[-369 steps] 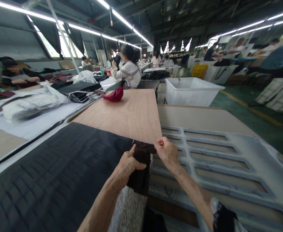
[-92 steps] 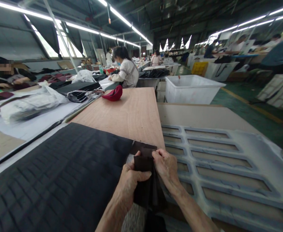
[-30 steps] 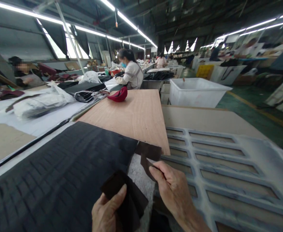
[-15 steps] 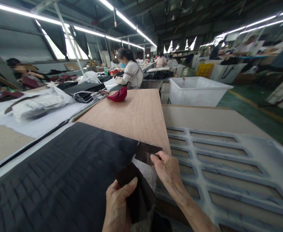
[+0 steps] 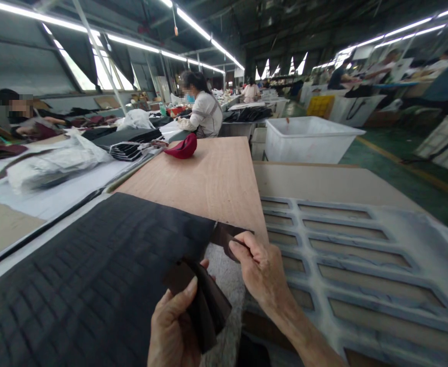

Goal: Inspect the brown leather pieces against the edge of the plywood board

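My left hand is closed around a small stack of dark brown flat pieces, slightly fanned, thumb on top. My right hand pinches the near edge of a single dark brown strip between thumb and fingers. That strip lies at the right corner of a large black sheet, which is marked with rows of faint slanted lines or pieces. What the strip and pieces are made of I cannot tell. The stack hangs over the right edge of the sheet, above a pale, worn surface.
Beyond the sheet is a plywood board with a red fabric item on it. A frame with rectangular openings lies at the right. Behind it stands a white bin. A plastic-wrapped bundle lies left; co-workers sit farther off.
My left hand has shifted left with its stack, which now looks more fanned. My right hand has moved slightly left along the strip. The view has also shifted a little.
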A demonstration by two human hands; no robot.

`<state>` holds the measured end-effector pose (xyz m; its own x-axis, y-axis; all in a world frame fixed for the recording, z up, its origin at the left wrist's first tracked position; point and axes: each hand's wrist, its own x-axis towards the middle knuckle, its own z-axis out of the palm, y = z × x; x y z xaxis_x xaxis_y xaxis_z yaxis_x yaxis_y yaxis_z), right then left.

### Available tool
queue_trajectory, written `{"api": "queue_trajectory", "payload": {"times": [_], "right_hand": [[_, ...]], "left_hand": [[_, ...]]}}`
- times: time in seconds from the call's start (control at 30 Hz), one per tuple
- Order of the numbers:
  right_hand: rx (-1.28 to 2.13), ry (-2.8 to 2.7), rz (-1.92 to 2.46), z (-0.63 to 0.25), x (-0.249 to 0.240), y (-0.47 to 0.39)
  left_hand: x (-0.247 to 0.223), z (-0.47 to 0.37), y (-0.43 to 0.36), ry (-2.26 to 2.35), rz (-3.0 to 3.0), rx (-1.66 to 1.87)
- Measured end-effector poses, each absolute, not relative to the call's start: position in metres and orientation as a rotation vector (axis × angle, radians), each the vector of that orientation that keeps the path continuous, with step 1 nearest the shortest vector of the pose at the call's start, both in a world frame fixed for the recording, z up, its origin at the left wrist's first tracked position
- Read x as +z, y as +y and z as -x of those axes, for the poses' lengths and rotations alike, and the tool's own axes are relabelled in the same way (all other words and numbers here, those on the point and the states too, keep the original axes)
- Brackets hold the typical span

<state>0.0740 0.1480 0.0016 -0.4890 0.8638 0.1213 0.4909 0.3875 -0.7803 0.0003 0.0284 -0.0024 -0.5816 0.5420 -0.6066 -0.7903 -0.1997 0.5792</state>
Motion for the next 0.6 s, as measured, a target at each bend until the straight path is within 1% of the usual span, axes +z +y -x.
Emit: {"api": "queue_trajectory", "payload": {"times": [0.1,0.2,0.37,0.6], "right_hand": [[1.074,-2.086,1.158,-0.071,-0.004,0.15],[1.129,-2.036,1.323,-0.067,-0.019,0.158],[1.07,-2.018,1.529,-0.064,-0.028,0.163],[1.021,-2.06,1.576,-0.066,-0.023,0.163]], "left_hand": [[-0.001,-0.002,0.026,1.158,0.397,1.924],[-0.004,-0.005,0.028,1.19,0.292,1.879],[-0.011,-0.003,0.036,1.161,0.188,1.848],[-0.006,0.002,0.053,1.118,0.162,1.832]]}}
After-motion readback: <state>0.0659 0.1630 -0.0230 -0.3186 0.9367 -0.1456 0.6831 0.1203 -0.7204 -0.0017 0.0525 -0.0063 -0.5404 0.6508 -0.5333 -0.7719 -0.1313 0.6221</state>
